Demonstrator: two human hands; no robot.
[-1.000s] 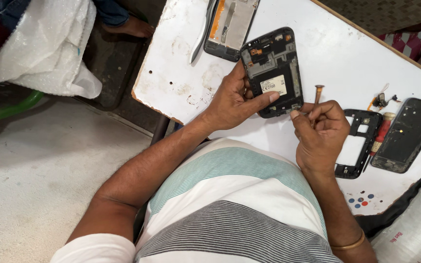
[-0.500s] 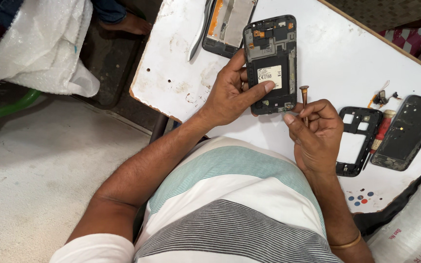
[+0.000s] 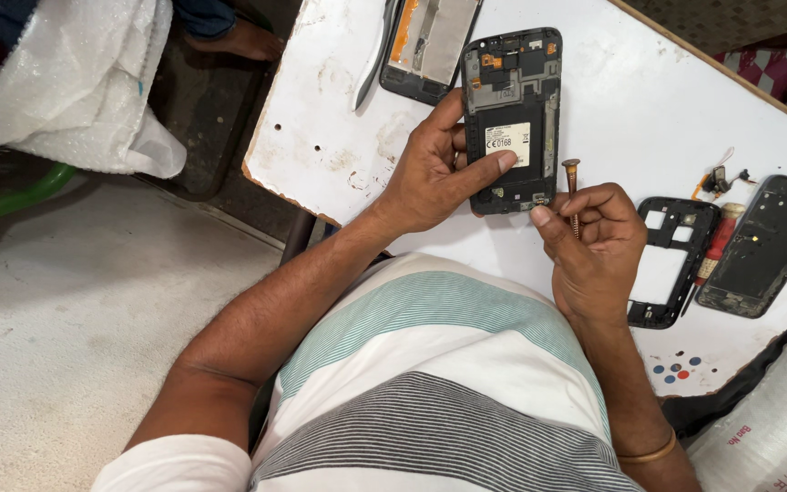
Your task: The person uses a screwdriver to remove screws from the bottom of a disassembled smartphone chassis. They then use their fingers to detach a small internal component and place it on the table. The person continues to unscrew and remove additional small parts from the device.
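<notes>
Left hand grasps an opened black phone body from its left side, thumb laid across the white label, fingers behind the edge; the phone lies lifted over the white table. Up and left of that hand lie metal tweezers and another phone panel. Just right of the phone, the right hand pinches a thin screwdriver, its brown cap pointing up, close beside the phone's lower right corner. Right of this hand rest a black phone frame, a red-handled tool and a dark back cover, with small loose parts above them.
</notes>
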